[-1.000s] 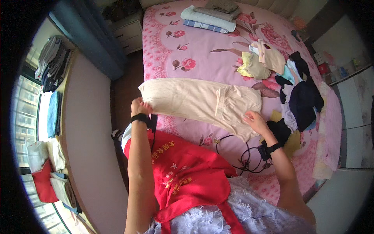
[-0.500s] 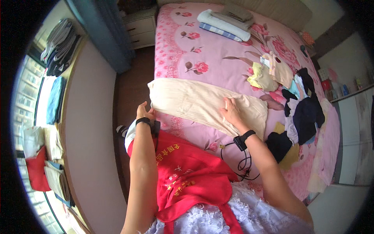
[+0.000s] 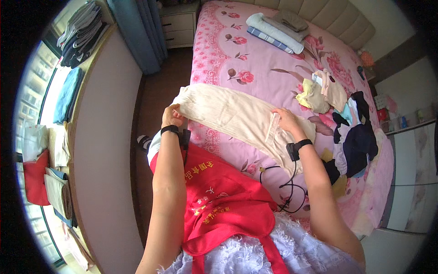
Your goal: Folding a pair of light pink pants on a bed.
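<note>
A cream ribbed garment point(image 3: 228, 109) lies stretched in a long strip across the near side of the bed, its exact kind unclear. At its left end my left hand point(image 3: 172, 116) grips the edge, fingers curled round the fabric just past the mattress side. My right hand point(image 3: 288, 122) is closed on the upper edge toward the garment's right end. Beside those fingers a narrow band of the cloth point(image 3: 273, 125) is turned up in a fold. Black straps with small boxes circle both wrists.
The pink floral bed point(image 3: 219, 59) carries folded towels point(image 3: 276, 34) at the back and a heap of dark and pale clothes point(image 3: 356, 141) at right. A black cable point(image 3: 292, 192) trails near my right forearm. Folded clothes point(image 3: 68, 93) line the windowsill at left.
My right hand has shifted slightly right and up along the garment, from lying on the cloth to gripping its edge, where a folded band now shows. My left hand stays at the left end.
</note>
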A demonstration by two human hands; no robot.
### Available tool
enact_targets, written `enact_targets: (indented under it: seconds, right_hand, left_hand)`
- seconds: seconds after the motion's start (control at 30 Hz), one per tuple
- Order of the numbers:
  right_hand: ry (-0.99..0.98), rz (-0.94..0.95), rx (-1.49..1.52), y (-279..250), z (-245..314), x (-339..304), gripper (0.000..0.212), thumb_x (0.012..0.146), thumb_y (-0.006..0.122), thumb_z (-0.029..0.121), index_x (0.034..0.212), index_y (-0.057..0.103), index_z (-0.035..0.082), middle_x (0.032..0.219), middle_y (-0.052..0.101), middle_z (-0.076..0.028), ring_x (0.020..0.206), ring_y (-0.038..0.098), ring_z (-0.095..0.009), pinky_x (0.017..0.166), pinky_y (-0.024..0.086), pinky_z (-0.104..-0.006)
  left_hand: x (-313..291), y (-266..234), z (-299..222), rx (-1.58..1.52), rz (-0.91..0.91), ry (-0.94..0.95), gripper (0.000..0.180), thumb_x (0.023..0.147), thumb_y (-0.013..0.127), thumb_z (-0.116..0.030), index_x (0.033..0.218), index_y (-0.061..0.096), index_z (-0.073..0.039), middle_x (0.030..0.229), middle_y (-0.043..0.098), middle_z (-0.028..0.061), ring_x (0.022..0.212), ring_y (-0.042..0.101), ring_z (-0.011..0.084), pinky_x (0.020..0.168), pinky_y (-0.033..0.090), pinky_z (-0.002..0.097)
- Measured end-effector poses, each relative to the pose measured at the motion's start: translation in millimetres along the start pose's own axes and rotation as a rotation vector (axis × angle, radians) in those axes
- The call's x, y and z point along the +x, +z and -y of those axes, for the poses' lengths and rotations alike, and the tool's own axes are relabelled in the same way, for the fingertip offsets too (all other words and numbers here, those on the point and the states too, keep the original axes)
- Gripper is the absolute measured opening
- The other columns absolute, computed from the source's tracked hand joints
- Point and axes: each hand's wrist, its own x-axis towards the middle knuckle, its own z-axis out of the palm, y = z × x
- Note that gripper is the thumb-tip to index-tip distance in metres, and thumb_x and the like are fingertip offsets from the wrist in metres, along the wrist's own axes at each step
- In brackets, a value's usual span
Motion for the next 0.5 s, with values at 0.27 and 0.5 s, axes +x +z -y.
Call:
enact_targets:
  seconds: [0.27, 0.5]
  right_hand:
    - [0.114, 0.186, -0.189, -18.3, 3.9, 3.6, 0.033, 0.074, 0.062, 0.012, 0.107, 0.058, 0.012, 0.113, 0.053, -0.012, 0.117, 0.046, -0.032, 0.097, 0.037, -0.0459]
    - [0.076, -0.145, -0.188, 9.8, 25.2, -16.7, 0.05, 0.075, 0.066, 0.006, 0.121, 0.048, 0.01, 0.114, 0.049, -0.015, 0.114, 0.045, -0.034, 0.097, 0.035, -0.0489]
  left_hand:
    - [-12.0, 14.4, 7.9, 0.045, -0.041, 0.21, 0.013, 0.088, 0.064, -0.022, 0.094, 0.062, -0.011, 0.08, 0.062, 0.0014, 0.066, 0.06, 0.0147, 0.058, 0.048, 0.0282]
    - [6.2, -9.9, -2.1, 0.018, 0.063, 0.249, 0.01, 0.086, 0.062, -0.021, 0.09, 0.061, -0.011, 0.07, 0.058, -0.0016, 0.052, 0.054, 0.011, 0.043, 0.042, 0.0282]
